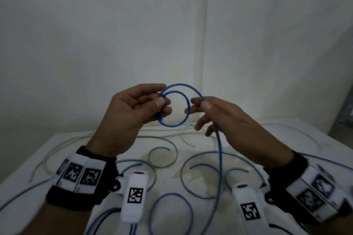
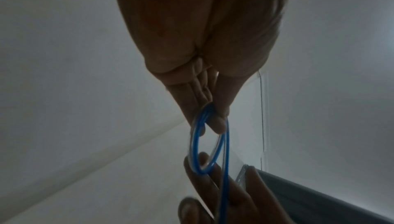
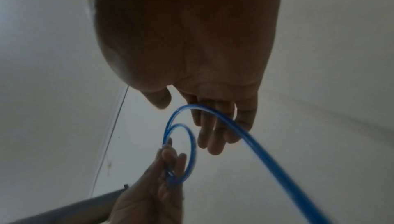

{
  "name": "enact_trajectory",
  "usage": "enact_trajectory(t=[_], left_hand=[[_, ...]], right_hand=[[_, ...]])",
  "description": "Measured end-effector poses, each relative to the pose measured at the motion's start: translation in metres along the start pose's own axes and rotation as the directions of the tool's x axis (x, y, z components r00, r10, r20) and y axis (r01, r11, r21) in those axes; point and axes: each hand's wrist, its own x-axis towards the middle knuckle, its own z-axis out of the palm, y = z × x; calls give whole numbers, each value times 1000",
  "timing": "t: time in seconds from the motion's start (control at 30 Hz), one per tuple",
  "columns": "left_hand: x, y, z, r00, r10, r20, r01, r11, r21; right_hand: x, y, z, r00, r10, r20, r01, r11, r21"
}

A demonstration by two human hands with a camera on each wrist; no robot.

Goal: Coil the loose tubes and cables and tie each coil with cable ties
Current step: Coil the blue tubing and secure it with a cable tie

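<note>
I hold a blue tube (image 1: 172, 125) up above the white table (image 1: 57, 145). My left hand (image 1: 162, 105) pinches a small coil of two loops between thumb and fingers; the left wrist view shows the coil (image 2: 195, 143) hanging from that pinch (image 2: 215, 119). My right hand (image 1: 200, 103) is just right of the coil. The tube's free length passes between its thumb and fingers, then drops to the table (image 1: 219, 158). In the right wrist view the tube (image 3: 213, 114) lies across fairly straight fingers (image 3: 213, 135), with the thumb apart. No cable tie is visible.
Several loose blue tube loops (image 1: 183, 173) lie on the table below my hands. A green tube (image 1: 176, 153) curls at its middle, and pale tubes (image 1: 187, 129) lie along the back. A white wall stands close behind the table.
</note>
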Motion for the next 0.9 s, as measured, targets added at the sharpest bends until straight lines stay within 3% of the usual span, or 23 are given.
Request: enact_trajectory(t=[0.1, 0.2, 0.27, 0.37, 0.43, 0.5, 0.6, 0.7, 0.77, 0.83, 0.9], left_hand=[[7, -4, 8, 998, 17, -62, -24, 993, -115], [10, -11, 14, 995, 3, -101, -21, 982, -187], [11, -14, 12, 995, -5, -103, -9, 990, -139], [12, -13, -2, 1000, -8, 12, 6, 994, 112], [13, -12, -10, 995, -54, 89, 44, 993, 110], [13, -10, -11, 994, -56, 93, 53, 998, 28], [17, -7, -8, 1000, -17, 14, 18, 997, -77], [21, -12, -1, 999, -21, -46, 13, 987, -162], [21, -18, 4, 998, -36, -49, 25, 977, -213], [21, -24, 8, 998, -52, -40, 40, 964, -262], [20, -27, 8, 997, -71, -24, 62, 956, -287]], right_hand=[[16, -7, 13, 1000, -8, 25, -2, 934, 358], [26, -6, 25, 996, 7, 85, -55, 813, 579], [32, -3, 26, 994, -1, 113, -67, 799, 598], [42, -3, 15, 994, 5, 113, -56, 892, 449], [46, -6, 6, 993, -6, 117, -35, 939, 343], [50, -8, 4, 995, -38, 87, 6, 939, 344], [57, -5, 16, 993, -97, 64, 53, 868, 494], [62, 3, 38, 975, -166, 150, 3, 681, 733], [66, 7, 49, 967, -215, 138, 8, 564, 826], [70, 9, 54, 968, -232, 92, 44, 521, 852], [72, 9, 53, 975, -211, 75, 53, 545, 837]])
